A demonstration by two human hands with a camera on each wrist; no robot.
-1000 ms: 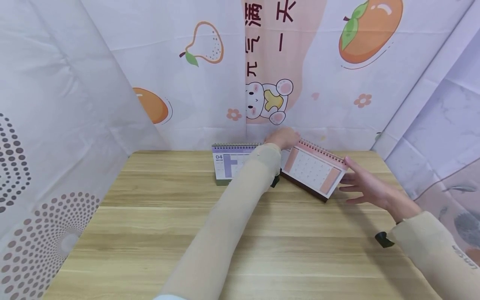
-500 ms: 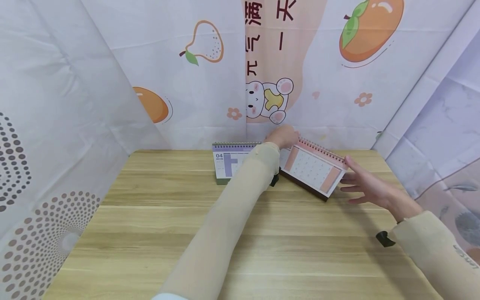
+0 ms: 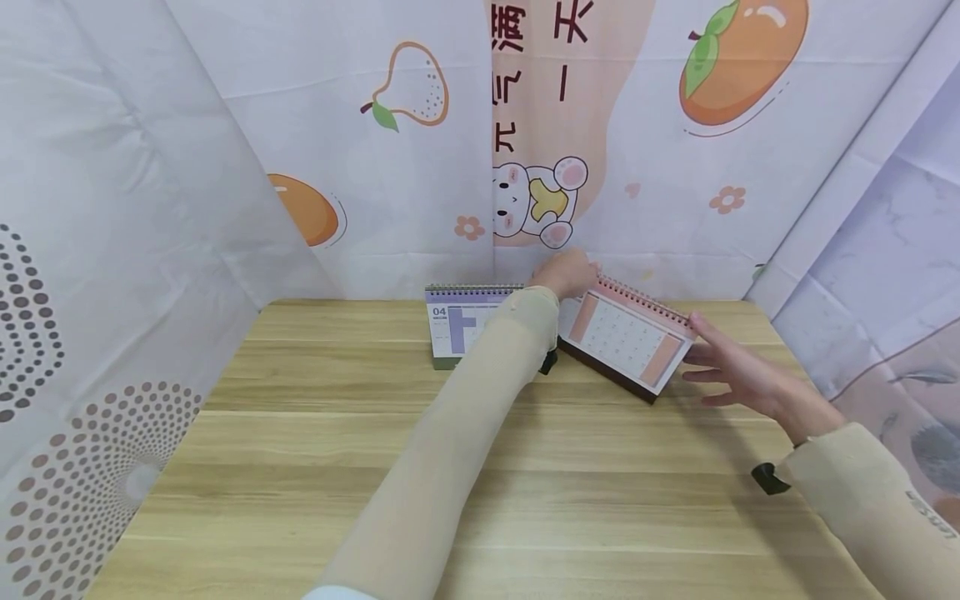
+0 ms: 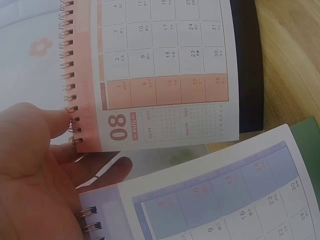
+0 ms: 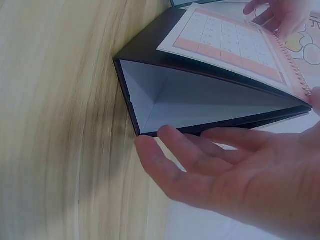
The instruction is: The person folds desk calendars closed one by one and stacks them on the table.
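Almost nothing has moved since the earlier frame: only the lower fingers of the right hand [image 3: 738,379] seem to stand slightly farther off the pink calendar [image 3: 626,337]. At far left, just beyond the left hand [image 3: 564,272] on its outer side, the purple calendar [image 3: 461,325] stands on the desk [image 3: 315,450], partly hidden by the left sleeve [image 3: 450,442]. Next comes the left hand itself, thumb and forefinger pinching the near end of the pink calendar's coil [image 4: 70,75]; its other fingers reach toward the purple calendar's binding, though contact there cannot be told. Between the two hands, the pink calendar stands at a slant, its August page forward and its hollow black base [image 5: 150,37] facing the right hand. Rightmost, the right hand is spread, thumb at the coil's far end, fingers extended along the back panel.

Likely faults: with the two calendars just beside each other, any swing of the pink one could knock its neighbour askew; the left fingers, so near the purple binding, could drag it along; a lift by the pinched corner alone could strain the coil; and inward pressure from the right fingers could fold the hollow base.
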